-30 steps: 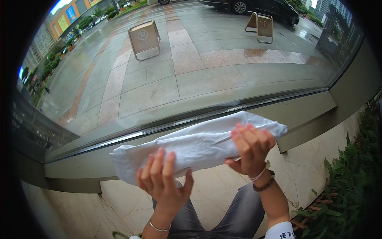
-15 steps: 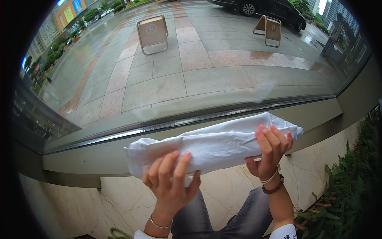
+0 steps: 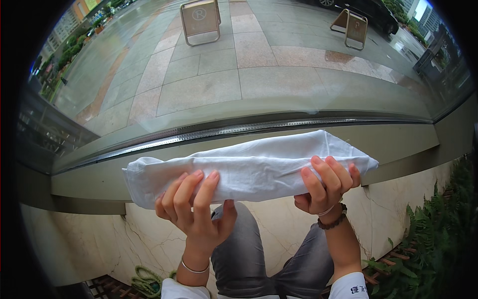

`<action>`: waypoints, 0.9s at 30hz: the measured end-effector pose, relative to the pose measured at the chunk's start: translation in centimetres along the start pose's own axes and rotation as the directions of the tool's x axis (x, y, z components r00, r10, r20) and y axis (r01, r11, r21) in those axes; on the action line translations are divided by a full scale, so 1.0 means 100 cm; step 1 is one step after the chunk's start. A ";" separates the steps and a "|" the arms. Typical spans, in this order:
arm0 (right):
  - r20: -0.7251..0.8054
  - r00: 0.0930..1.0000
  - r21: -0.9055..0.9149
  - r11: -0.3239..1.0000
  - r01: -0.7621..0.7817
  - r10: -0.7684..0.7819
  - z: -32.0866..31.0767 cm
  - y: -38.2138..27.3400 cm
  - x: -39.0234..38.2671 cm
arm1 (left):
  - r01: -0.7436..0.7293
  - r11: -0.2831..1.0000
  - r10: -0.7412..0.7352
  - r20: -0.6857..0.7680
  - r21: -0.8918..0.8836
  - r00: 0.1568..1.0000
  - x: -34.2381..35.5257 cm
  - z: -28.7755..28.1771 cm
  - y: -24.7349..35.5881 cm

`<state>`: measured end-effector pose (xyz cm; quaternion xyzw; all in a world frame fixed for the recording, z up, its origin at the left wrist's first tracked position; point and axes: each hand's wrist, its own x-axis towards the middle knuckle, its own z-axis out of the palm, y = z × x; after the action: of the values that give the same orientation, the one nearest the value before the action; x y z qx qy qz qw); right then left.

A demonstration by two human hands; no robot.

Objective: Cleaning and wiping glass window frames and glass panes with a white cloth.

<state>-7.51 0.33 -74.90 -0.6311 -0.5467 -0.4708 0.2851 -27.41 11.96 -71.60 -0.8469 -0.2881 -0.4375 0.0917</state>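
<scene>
A long white cloth [image 3: 259, 172], folded into a flat strip with a pointed right end, is held up in front of the window ledge. My left hand [image 3: 191, 209] grips its lower left part, with the fingertips on the front of the cloth and the thumb at the bottom edge. My right hand [image 3: 323, 187] grips the right part, fingers curled over the front and thumb low. My legs [image 3: 234, 239] are below the cloth.
A glass pane with a metal sill [image 3: 99, 177] is ahead. Outside stand two folding signs [image 3: 201, 20] and a black car [image 3: 383, 20] on wet paving. Marble floor [image 3: 149, 249] lies beneath, with a green coiled rope [image 3: 149, 279] at lower left and dark plants [image 3: 438, 224] at right.
Over the last half second the cloth and both hands have shifted left and slightly up, with both still gripping it. The outdoor scene has moved up in the view.
</scene>
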 end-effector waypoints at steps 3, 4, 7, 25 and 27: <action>-0.005 1.000 0.032 0.999 0.012 -0.012 -0.002 0.005 0.003 | 0.001 0.999 -0.002 -0.007 -0.050 1.000 0.004 0.004 0.011; 0.008 1.000 0.025 1.000 0.011 -0.012 -0.005 0.010 0.002 | 0.006 0.998 -0.005 0.001 -0.062 1.000 0.006 0.004 0.012; 0.104 0.994 0.098 0.994 -0.047 0.036 -0.018 0.022 0.005 | -0.041 0.990 0.049 0.062 -0.137 0.997 0.007 -0.003 0.006; -0.001 0.997 0.034 0.997 0.071 -0.071 -0.003 0.003 0.010 | -0.069 0.998 0.069 0.027 -0.004 0.997 0.008 0.008 0.006; 0.002 0.997 0.037 0.996 0.078 -0.078 -0.007 0.010 0.011 | -0.070 0.998 0.070 0.048 0.009 0.996 0.009 0.008 0.010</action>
<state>-6.82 -0.07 -73.50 -0.6047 -0.5799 -0.4702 0.2774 -25.89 11.83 -71.27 -0.8662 -0.2627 -0.4121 0.1044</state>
